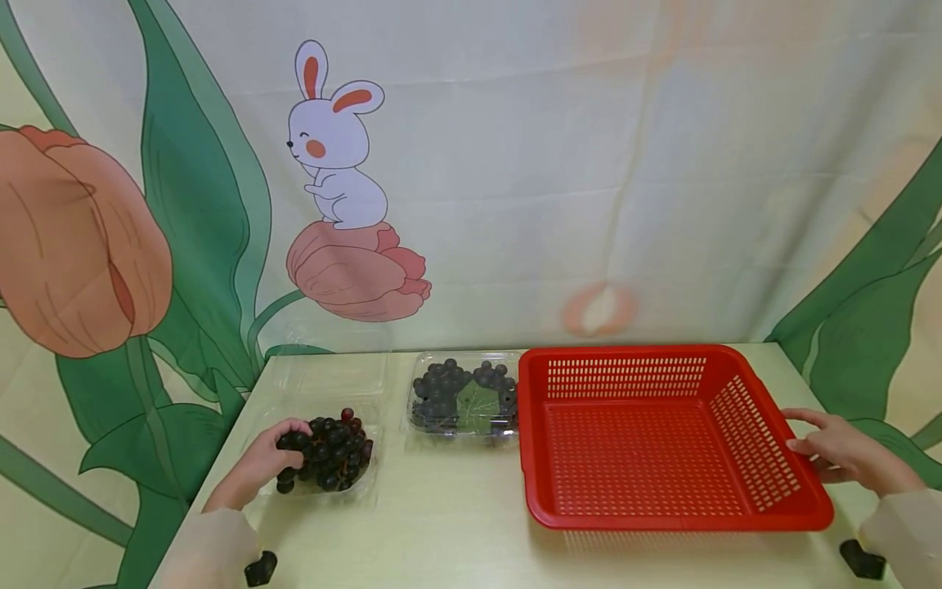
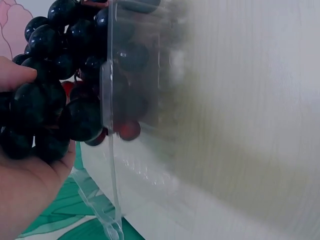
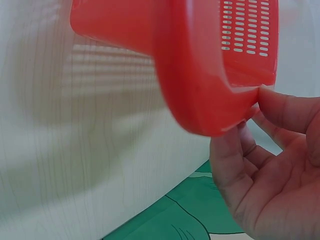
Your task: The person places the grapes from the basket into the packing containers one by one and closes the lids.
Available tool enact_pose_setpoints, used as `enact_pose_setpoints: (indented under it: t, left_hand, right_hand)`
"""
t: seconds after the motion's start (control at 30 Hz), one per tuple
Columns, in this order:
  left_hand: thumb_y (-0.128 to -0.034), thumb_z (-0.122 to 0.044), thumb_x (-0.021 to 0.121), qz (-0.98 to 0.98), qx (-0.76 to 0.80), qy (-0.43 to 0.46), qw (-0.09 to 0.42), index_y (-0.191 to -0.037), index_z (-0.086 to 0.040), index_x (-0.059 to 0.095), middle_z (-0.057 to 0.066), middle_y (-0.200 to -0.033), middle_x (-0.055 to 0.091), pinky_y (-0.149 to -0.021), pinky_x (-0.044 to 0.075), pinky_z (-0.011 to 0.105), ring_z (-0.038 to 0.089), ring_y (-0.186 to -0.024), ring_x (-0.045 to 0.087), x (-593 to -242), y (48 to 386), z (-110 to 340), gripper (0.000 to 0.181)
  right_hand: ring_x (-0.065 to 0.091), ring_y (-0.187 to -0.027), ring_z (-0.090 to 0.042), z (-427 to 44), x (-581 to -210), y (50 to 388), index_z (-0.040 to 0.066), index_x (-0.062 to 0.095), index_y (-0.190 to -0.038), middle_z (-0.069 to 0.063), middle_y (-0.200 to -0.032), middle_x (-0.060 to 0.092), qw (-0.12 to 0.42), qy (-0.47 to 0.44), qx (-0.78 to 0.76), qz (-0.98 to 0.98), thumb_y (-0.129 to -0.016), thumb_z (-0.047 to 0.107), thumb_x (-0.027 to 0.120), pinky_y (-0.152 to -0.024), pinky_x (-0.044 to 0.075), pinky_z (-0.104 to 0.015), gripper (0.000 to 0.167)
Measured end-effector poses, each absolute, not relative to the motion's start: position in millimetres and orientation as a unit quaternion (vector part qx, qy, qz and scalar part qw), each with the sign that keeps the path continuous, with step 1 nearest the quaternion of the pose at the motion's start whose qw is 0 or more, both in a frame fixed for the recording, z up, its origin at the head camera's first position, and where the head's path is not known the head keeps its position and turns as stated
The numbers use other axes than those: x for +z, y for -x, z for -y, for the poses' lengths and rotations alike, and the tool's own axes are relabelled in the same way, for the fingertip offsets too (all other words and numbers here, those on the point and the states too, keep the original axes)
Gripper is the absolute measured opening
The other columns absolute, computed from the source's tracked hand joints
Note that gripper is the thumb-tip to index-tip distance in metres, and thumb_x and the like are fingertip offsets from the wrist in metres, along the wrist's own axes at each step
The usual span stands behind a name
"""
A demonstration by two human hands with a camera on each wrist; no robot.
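Note:
My left hand (image 1: 268,458) grips a bunch of dark grapes (image 1: 334,450) at its left side. The bunch lies in a clear plastic box (image 1: 375,483) whose lid stands open at the back. In the left wrist view, the thumb and fingers curl round several grapes (image 2: 45,42) at the edge of the box. On the right, my right hand (image 1: 839,450) holds the right rim of a red plastic basket (image 1: 655,523). The right wrist view shows the thumb on top of the basket's rim (image 3: 200,100) and fingers beneath it. Nothing lies inside the basket.
A second clear box (image 1: 464,433), its lid on, holds dark grapes and a green leaf between the open box and the basket. All stand on a pale wood-grain table (image 1: 427,532). A printed curtain (image 1: 500,180) hangs behind the table.

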State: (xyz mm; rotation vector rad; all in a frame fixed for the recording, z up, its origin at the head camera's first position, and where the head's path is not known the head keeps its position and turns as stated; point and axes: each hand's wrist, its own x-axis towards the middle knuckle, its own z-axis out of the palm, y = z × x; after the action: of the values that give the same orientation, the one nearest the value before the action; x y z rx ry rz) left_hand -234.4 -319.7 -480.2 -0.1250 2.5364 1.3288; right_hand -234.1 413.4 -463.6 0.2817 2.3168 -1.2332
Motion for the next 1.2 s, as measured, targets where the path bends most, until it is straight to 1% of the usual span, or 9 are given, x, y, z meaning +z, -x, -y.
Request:
enact_pose_setpoints:
  t: [0.2, 0.4, 0.6, 0.7, 0.8, 0.9, 1.07, 1.2]
  left_hand:
    - [-0.0754, 0.003, 0.047, -0.88, 0.451, 0.047, 0.139, -0.114, -0.002, 0.042, 0.02, -0.125, 0.031, -0.071, 0.032, 0.036, 0.032, -0.102, 0.03, -483.3, 231.0, 327.6, 0.04]
    - [-0.074, 0.005, 0.047, -0.882, 0.447, 0.047, 0.144, -0.112, 0.002, 0.044, 0.024, -0.129, 0.031, -0.075, 0.034, 0.037, 0.035, -0.106, 0.032, -484.5, 227.5, 334.3, 0.039]
    - [-0.0734, 0.006, 0.047, -0.881, 0.444, 0.05, 0.152, -0.111, 0.004, 0.046, 0.026, -0.13, 0.032, -0.074, 0.036, 0.034, 0.035, -0.108, 0.034, -488.0, 224.6, 340.8, 0.038]
    - [-0.0737, 0.006, 0.047, -0.879, 0.447, 0.053, 0.155, -0.112, 0.005, 0.045, 0.028, -0.133, 0.028, -0.076, 0.036, 0.036, 0.038, -0.114, 0.031, -489.3, 224.1, 342.9, 0.039]
    - [-0.0745, 0.006, 0.046, -0.882, 0.442, 0.056, 0.153, -0.113, 0.005, 0.045, 0.029, -0.134, 0.027, -0.077, 0.034, 0.038, 0.039, -0.116, 0.029, -491.1, 224.1, 344.9, 0.039]
    - [-0.0746, 0.007, 0.044, -0.888, 0.432, 0.059, 0.146, -0.114, 0.004, 0.046, 0.029, -0.133, 0.029, -0.077, 0.033, 0.039, 0.039, -0.115, 0.03, -494.2, 224.3, 346.9, 0.039]
    - [-0.0755, 0.007, 0.043, -0.903, 0.406, 0.058, 0.127, -0.113, 0.004, 0.048, 0.03, -0.131, 0.033, -0.071, 0.033, 0.036, 0.039, -0.113, 0.033, -499.5, 225.0, 348.6, 0.038]
    - [-0.0756, 0.006, 0.043, -0.917, 0.38, 0.053, 0.107, -0.111, 0.004, 0.048, 0.03, -0.126, 0.037, -0.064, 0.033, 0.033, 0.035, -0.1, 0.039, -500.5, 224.4, 346.2, 0.036]
  right_hand:
    - [0.063, -0.069, -0.026, -413.6, -464.0, 235.0, -0.006, 0.005, -0.137, -0.007, -0.082, 0.063, 0.25, -0.104, -0.451, -0.85, -0.088, 0.01, 0.046, -0.065, 0.052, -0.038, 0.066]
    - [0.063, -0.069, -0.026, -413.2, -464.3, 234.4, -0.006, 0.005, -0.137, -0.007, -0.082, 0.063, 0.25, -0.104, -0.451, -0.85, -0.088, 0.01, 0.046, -0.065, 0.052, -0.038, 0.066]
    - [0.063, -0.069, -0.024, -414.1, -464.0, 235.0, -0.004, 0.004, -0.138, -0.005, -0.081, 0.063, 0.258, -0.106, -0.453, -0.847, -0.088, 0.009, 0.045, -0.064, 0.051, -0.036, 0.066]
    - [0.063, -0.069, -0.024, -414.8, -464.0, 235.3, -0.004, 0.004, -0.138, -0.005, -0.082, 0.063, 0.26, -0.107, -0.455, -0.845, -0.088, 0.009, 0.045, -0.064, 0.051, -0.036, 0.066]
    - [0.063, -0.07, -0.024, -414.7, -463.5, 235.1, -0.004, 0.003, -0.138, -0.006, -0.083, 0.063, 0.26, -0.106, -0.454, -0.846, -0.088, 0.009, 0.045, -0.065, 0.051, -0.037, 0.066]
    - [0.063, -0.07, -0.024, -414.0, -462.8, 234.4, -0.004, 0.003, -0.138, -0.006, -0.083, 0.063, 0.26, -0.105, -0.454, -0.846, -0.088, 0.009, 0.045, -0.065, 0.051, -0.037, 0.066]
    - [0.064, -0.069, -0.025, -413.0, -462.3, 233.4, -0.005, 0.003, -0.138, -0.005, -0.081, 0.065, 0.258, -0.101, -0.458, -0.845, -0.088, 0.009, 0.044, -0.064, 0.051, -0.037, 0.066]
    - [0.064, -0.069, -0.024, -413.4, -463.0, 233.8, -0.004, 0.003, -0.138, -0.005, -0.08, 0.065, 0.257, -0.101, -0.457, -0.845, -0.088, 0.009, 0.043, -0.064, 0.051, -0.037, 0.065]
